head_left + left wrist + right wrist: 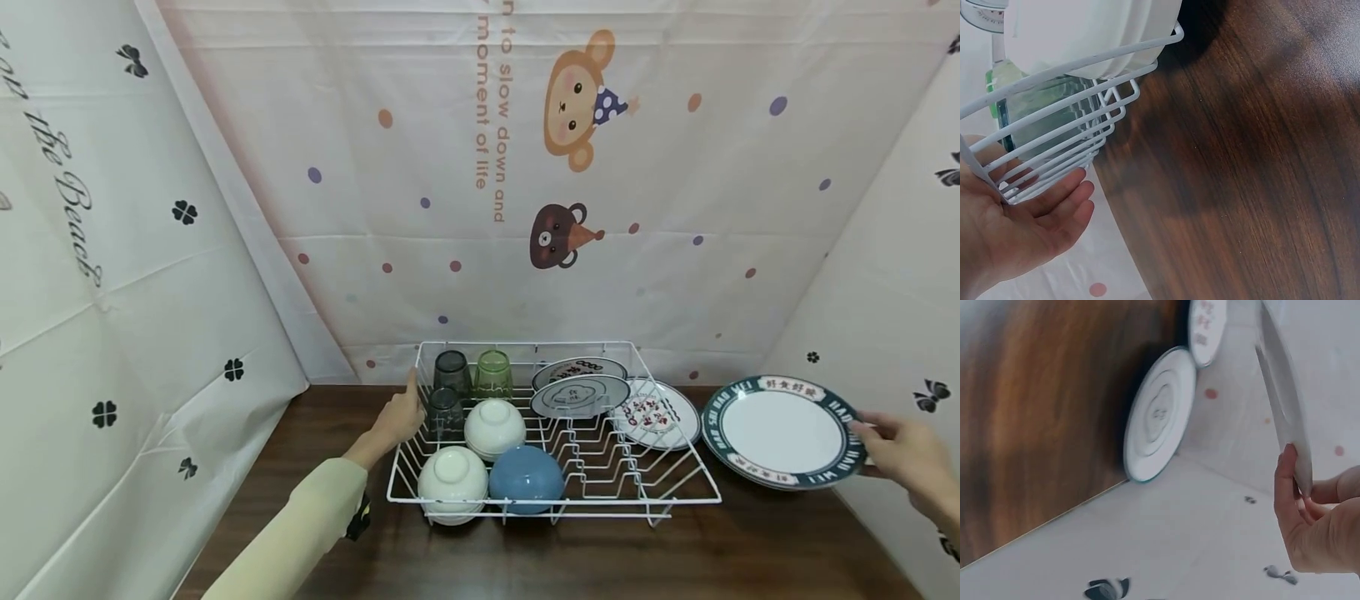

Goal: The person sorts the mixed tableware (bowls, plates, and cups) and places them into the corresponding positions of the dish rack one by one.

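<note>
My right hand (903, 454) pinches the right rim of a large white plate (783, 432) with a green lettered border. In the right wrist view, that plate (1288, 394) shows edge-on between thumb and fingers. Below it lies another plate (1160, 415), white with a thin dark rim, largely hidden in the head view. At the left side of the white wire dish rack (555, 504), my left hand (401, 414) holds the side wires; in the left wrist view, fingers (1063, 203) lie outside them and part of the hand shows behind. A plate with red characters (656, 414) lies by the rack's right side.
Inside the rack, upturned dark glasses (452, 372) and a green glass (493, 375) stand at back left. White bowls (452, 479) and a blue bowl (527, 481) sit upside down in front. Two plates (581, 396) lean in its slots. Printed cloth surrounds the wooden table (495, 567).
</note>
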`<action>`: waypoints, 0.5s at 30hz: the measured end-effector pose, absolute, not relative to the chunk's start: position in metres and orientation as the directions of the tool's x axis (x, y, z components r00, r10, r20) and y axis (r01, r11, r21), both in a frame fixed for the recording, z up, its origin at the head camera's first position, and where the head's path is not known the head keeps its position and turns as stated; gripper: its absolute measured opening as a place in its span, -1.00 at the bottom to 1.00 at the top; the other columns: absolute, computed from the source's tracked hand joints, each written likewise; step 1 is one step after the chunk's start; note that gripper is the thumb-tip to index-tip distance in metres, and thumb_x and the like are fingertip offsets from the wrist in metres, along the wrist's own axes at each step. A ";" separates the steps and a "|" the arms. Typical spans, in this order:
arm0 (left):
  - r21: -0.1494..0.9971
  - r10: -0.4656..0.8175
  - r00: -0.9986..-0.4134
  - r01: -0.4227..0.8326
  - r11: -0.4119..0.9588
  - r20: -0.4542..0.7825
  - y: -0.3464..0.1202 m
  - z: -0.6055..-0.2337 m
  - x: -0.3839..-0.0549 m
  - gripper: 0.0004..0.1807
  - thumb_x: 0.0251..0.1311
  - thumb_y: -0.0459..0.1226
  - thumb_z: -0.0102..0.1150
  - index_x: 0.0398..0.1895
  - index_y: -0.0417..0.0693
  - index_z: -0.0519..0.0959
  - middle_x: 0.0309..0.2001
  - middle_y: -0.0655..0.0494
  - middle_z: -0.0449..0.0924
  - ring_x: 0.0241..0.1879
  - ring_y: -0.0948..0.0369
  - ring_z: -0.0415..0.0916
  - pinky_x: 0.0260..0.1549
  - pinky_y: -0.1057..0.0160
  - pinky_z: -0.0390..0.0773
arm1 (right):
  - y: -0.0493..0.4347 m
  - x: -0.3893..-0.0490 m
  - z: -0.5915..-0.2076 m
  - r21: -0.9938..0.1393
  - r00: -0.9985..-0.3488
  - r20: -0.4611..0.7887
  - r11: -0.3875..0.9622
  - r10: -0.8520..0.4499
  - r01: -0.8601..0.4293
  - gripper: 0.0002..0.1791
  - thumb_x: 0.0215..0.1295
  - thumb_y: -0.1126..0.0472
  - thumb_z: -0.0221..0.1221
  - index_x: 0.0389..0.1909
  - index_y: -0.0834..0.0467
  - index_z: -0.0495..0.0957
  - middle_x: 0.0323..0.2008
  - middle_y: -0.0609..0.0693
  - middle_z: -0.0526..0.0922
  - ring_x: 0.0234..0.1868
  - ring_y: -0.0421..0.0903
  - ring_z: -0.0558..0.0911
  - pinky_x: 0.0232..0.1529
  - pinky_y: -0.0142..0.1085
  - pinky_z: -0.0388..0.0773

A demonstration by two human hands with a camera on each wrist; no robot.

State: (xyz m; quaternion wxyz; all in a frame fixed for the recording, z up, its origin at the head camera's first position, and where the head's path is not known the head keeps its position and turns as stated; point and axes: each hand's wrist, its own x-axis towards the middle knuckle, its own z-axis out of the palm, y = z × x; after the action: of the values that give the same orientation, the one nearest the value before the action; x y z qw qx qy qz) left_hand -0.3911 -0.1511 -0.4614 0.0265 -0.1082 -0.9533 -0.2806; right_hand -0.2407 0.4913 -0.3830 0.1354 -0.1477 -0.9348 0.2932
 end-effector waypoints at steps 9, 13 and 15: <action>0.523 0.177 -0.976 0.218 0.824 0.128 -0.152 -0.460 -0.391 -0.14 0.33 -0.43 -0.04 0.61 -0.35 -0.20 -0.68 0.14 0.35 -0.75 0.26 0.18 -0.71 0.31 0.17 | 0.459 -0.250 -0.357 -0.813 -0.890 0.104 0.553 0.444 0.181 -0.35 0.59 0.25 -0.12 0.44 0.65 -0.04 -0.47 -0.24 0.52 -0.54 -0.56 0.52 -0.41 -0.39 0.70; 0.522 0.167 -0.976 0.216 0.825 0.140 -0.151 -0.461 -0.390 -0.14 0.31 -0.44 -0.03 0.61 -0.34 -0.16 -0.68 0.14 0.34 -0.75 0.25 0.18 -0.72 0.31 0.15 | 0.438 -0.252 -0.344 -0.963 -0.946 0.006 0.255 0.325 0.082 -0.40 0.57 0.21 0.03 0.55 0.12 0.14 -0.48 -0.49 0.53 -0.46 -0.50 0.62 -0.33 -0.42 0.70; 0.529 0.166 -0.975 0.219 0.820 0.146 -0.152 -0.461 -0.389 -0.14 0.31 -0.44 -0.03 0.61 -0.34 -0.17 -0.69 0.15 0.32 -0.76 0.25 0.17 -0.72 0.31 0.14 | 0.426 -0.254 -0.338 -0.996 -0.974 -0.036 0.072 0.226 0.053 -0.62 0.54 0.23 0.09 0.27 -0.15 0.42 -0.44 -0.40 0.64 -0.41 -0.41 0.69 -0.30 -0.41 0.70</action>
State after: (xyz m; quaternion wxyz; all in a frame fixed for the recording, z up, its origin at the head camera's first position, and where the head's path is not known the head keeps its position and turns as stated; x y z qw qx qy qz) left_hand -0.3891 -0.1518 -0.4610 0.0467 -0.1011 -0.9527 -0.2827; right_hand -0.2537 0.4261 -0.3384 0.0639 -0.0956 -0.7294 0.6744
